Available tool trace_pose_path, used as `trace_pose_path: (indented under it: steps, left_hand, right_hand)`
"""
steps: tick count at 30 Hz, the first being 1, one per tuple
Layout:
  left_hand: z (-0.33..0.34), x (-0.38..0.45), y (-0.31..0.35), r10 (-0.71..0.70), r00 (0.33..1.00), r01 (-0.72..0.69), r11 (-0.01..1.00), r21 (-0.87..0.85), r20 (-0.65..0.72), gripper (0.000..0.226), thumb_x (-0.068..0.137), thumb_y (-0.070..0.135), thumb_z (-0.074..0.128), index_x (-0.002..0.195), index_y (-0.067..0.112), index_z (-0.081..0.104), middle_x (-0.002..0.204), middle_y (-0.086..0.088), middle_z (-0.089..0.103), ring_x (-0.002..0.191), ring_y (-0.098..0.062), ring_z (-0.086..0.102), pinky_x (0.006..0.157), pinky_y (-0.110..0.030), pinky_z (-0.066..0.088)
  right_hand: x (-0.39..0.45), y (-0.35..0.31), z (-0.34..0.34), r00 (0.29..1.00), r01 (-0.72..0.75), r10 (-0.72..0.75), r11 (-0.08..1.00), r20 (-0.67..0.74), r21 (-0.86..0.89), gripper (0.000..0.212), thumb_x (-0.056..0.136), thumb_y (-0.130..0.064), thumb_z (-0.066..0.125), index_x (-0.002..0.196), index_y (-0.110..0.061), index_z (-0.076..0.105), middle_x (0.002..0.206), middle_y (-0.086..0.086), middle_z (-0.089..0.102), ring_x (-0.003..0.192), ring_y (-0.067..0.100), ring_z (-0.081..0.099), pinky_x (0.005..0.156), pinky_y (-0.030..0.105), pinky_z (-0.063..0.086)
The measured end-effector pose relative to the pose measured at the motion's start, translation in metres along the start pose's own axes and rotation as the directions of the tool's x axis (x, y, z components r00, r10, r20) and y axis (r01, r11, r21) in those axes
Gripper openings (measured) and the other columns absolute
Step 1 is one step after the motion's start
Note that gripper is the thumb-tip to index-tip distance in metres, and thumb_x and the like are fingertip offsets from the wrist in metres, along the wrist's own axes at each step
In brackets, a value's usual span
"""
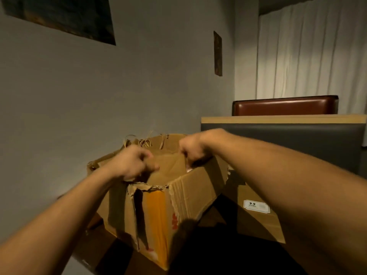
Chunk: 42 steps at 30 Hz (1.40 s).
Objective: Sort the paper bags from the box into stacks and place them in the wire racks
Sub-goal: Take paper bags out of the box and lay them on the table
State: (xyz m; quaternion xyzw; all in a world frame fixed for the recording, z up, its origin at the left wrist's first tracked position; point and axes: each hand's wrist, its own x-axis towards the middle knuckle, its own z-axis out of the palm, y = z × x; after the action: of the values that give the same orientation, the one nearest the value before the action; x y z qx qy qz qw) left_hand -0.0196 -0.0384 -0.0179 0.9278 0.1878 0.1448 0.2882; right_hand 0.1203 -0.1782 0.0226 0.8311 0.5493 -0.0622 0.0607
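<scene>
Paper bags [168,165] sit upright inside a torn cardboard box [190,195] on a dark table [218,255], twisted-paper handles [145,142] poking up at the far side. Writing: a flat brown bag [256,215] lying to the right of the box has a small white label [256,206] reading "9.9", smaller print under it too tiny to read; red marks low on the box's near corner are partly in shadow, not legible. Box's near face has an orange-yellow panel & a ripped top edge. Both forearms reach fwd from the bottom corners, wrists bent down over the box opening. Left hand [133,163] has fingers curled, pinching the top edge of a bag, blurred. Right hand [192,149] is also curled, knuckles up, gripping the bag's other top corner near the box's right wall. Behind: grey wall, booth seat backs [286,106], white curtain [309,52].
</scene>
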Motion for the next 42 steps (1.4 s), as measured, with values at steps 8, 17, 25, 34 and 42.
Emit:
trace_pose_path:
  steps: [8, 17, 25, 34, 42]
  left_hand:
    - [-0.013, 0.024, -0.008, -0.084, 0.972, 0.096, 0.994, -0.047, 0.22, 0.065, 0.076, 0.044, 0.071, 0.134, 0.029, 0.047, 0.132, -0.002, 0.054, 0.116, -0.024, 0.057, 0.099, -0.042, 0.048]
    - [0.072, 0.057, 0.069, -0.219, 0.776, -0.099, 0.883, 0.458, 0.591, 0.049, 0.097, 0.013, 0.052, 0.143, 0.009, 0.037, 0.139, -0.011, 0.046, 0.127, -0.025, 0.047, 0.105, -0.035, 0.041]
    - [0.087, 0.066, 0.06, -0.138, 0.801, 0.034, 0.982, 0.186, 0.582, 0.035, 0.105, 0.025, 0.026, 0.118, 0.007, 0.053, 0.107, -0.004, 0.057, 0.095, -0.013, 0.056, 0.08, -0.016, 0.046]
    - [0.087, 0.068, 0.056, -0.084, 0.867, -0.078, 0.951, 0.3, 0.491, 0.046, 0.094, 0.013, 0.055, 0.139, 0.01, 0.044, 0.108, 0.001, 0.06, 0.091, -0.013, 0.056, 0.079, -0.025, 0.048]
    - [0.038, 0.07, 0.042, -0.067, 0.967, 0.116, 0.975, -0.19, 0.247, 0.021, 0.097, 0.013, 0.051, 0.117, 0.008, 0.056, 0.082, -0.004, 0.057, 0.065, -0.015, 0.054, 0.059, -0.029, 0.045]
  right_hand:
    - [-0.073, 0.076, -0.066, 0.681, 0.137, 0.348, 0.804, -0.645, 0.579, 0.006, 0.093, -0.024, 0.065, 0.097, -0.026, 0.069, 0.095, -0.006, 0.068, 0.09, 0.012, 0.064, 0.073, 0.024, 0.048]
    - [-0.091, 0.132, -0.023, 0.562, 0.271, 0.688, 0.371, -0.459, 0.888, 0.016, 0.099, -0.004, 0.05, 0.099, -0.015, 0.061, 0.096, 0.006, 0.068, 0.086, 0.019, 0.067, 0.068, 0.026, 0.054]
    - [-0.1, 0.172, 0.038, 0.706, 0.027, 0.702, 0.108, -0.095, 0.994, 0.013, 0.096, -0.008, 0.054, 0.107, -0.009, 0.061, 0.095, 0.013, 0.071, 0.084, 0.026, 0.07, 0.066, 0.037, 0.055]
    - [-0.091, 0.176, 0.064, 0.756, 0.018, 0.651, 0.083, -0.068, 0.996, 0.015, 0.097, -0.007, 0.053, 0.107, -0.011, 0.062, 0.102, 0.013, 0.07, 0.093, 0.027, 0.068, 0.071, 0.038, 0.053]
    - [-0.112, 0.178, 0.048, 0.692, -0.06, 0.715, 0.198, -0.103, 0.978, 0.022, 0.087, -0.007, 0.06, 0.109, -0.005, 0.061, 0.106, 0.02, 0.067, 0.094, 0.031, 0.066, 0.081, 0.041, 0.054]
